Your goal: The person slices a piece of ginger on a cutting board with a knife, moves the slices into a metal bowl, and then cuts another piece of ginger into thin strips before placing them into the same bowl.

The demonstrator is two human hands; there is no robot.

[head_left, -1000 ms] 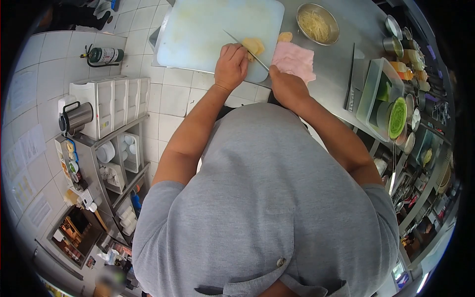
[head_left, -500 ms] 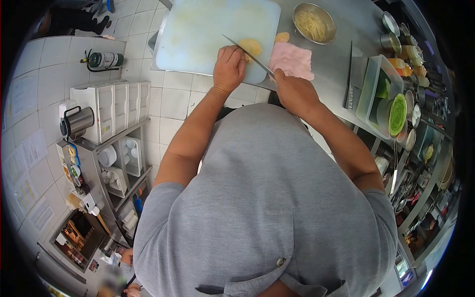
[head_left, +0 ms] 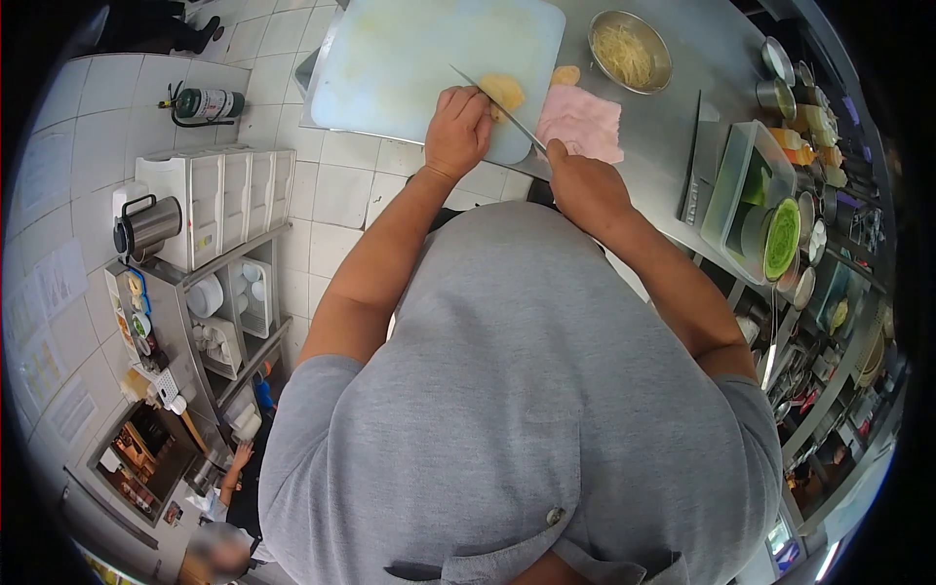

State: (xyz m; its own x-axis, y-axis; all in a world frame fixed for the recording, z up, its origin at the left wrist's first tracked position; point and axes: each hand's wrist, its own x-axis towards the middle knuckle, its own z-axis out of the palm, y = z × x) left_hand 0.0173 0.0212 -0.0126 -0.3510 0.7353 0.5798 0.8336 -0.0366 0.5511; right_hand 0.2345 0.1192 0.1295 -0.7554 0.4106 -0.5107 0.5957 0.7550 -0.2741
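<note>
My right hand [head_left: 587, 187] is wrapped round the handle of a long knife [head_left: 522, 129], whose blade points up and left over a pale yellow piece of food [head_left: 503, 92]. My left hand [head_left: 458, 131] has its fingers bent together against that piece, beside the blade. Both lie on the right part of a white cutting board [head_left: 419, 58]. Just right of the board sit a pink cloth [head_left: 581, 122] and a smaller yellow piece [head_left: 565, 75]. A metal bowl [head_left: 667, 70] holding thin pale shreds stands farther right.
A second knife [head_left: 692, 166] lies on the steel counter [head_left: 653, 122]. Beyond it are a clear plastic tub [head_left: 729, 185], a bowl of green food [head_left: 782, 239] and several containers. A shelf unit with white drawers [head_left: 219, 205] is at the left. Another person [head_left: 234, 478] is at the lower left.
The board, bowl and counter items appear slightly farther right in the view. My hands keep nearly the same pose at the knife and food. The person at the lower left has an arm raised.
</note>
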